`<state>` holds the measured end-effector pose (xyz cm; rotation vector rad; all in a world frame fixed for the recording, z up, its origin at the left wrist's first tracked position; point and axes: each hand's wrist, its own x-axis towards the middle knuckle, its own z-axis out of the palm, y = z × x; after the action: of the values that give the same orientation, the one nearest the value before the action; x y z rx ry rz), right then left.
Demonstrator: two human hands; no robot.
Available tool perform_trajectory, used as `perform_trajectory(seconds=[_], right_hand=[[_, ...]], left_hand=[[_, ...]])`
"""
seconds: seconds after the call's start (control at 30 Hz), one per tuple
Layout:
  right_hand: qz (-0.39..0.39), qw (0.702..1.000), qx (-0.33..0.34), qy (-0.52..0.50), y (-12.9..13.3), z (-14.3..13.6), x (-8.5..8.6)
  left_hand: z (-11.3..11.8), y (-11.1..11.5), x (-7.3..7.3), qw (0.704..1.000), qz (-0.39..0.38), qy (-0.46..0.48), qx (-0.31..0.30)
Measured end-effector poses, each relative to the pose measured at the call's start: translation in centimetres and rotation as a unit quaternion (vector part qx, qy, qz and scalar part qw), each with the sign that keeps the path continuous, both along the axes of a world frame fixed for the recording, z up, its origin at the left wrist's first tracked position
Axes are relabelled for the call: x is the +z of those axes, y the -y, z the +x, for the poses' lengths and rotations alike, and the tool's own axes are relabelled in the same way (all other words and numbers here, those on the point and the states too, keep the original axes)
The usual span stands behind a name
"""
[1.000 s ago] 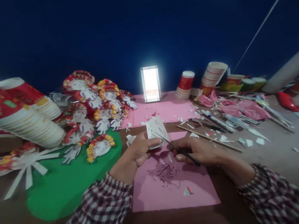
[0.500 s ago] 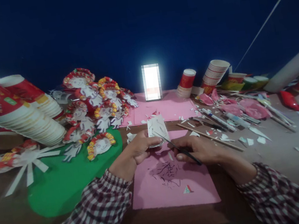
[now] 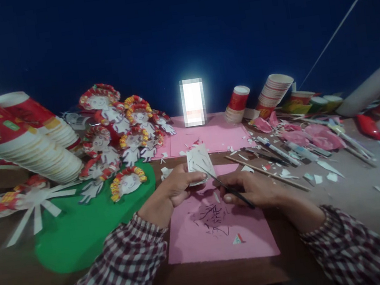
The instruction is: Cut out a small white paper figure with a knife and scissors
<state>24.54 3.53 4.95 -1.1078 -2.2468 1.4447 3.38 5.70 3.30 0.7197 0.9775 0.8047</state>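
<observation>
My left hand [image 3: 182, 183] is closed on a small white piece of card [image 3: 199, 160] with dark drawn lines, thumb on its near edge. My right hand [image 3: 249, 190] grips a slim black-handled tool [image 3: 237, 193]; its kind is not clear. The tool's thin pale tip lies over the card's face. Beneath both hands is a pink sheet [image 3: 190, 246] with dark marks and a small triangular scrap [image 3: 238, 238] on it.
On the left, paper-doll cutouts [image 3: 99, 98] and stacked paper cups [image 3: 43, 153] stand around a green mat [image 3: 83, 237]. A bright blurred screen [image 3: 193, 102] is behind. Pens [image 3: 278, 151], a wooden stick [image 3: 268, 174] and white scraps [image 3: 331, 177] lie on the right.
The card is tilted a little differently in my left hand. Both hands keep nearly the same place, and the whole view has shifted slightly.
</observation>
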Motion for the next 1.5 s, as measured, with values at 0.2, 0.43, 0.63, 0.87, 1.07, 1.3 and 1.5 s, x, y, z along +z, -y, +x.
perform_trajectory(seconds=[0.2,0.43,0.63,0.87,1.07,1.3,1.5], right_hand=[[-0.021,0.999,0.006,-0.024,0.0,0.1,-0.1],[-0.01,1.0,0.008,-0.019,0.1,0.0,0.1],[-0.025,1.0,0.0,-0.018,0.2,-0.1,0.2],[-0.012,1.0,0.003,-0.014,0.2,-0.1,0.1],[-0.002,1.0,0.002,-0.004,0.2,-0.2,0.3],[0.0,1.0,-0.009,-0.016,0.3,0.0,-0.4],[-0.047,0.998,-0.009,-0.046,0.3,-0.1,-1.1]], left_hand=[[0.0,0.1,0.1,1.0,-0.005,0.006,-0.003],[0.3,0.4,0.6,1.0,-0.019,-0.003,0.003],[0.2,0.4,0.6,1.0,-0.014,0.0,0.009],[0.2,0.4,0.5,1.0,-0.007,0.001,-0.004],[0.1,0.3,0.8,1.0,-0.024,-0.016,-0.001],[0.1,0.1,0.0,1.0,-0.001,-0.002,-0.005],[0.2,0.5,1.0,1.0,-0.018,-0.001,-0.01]])
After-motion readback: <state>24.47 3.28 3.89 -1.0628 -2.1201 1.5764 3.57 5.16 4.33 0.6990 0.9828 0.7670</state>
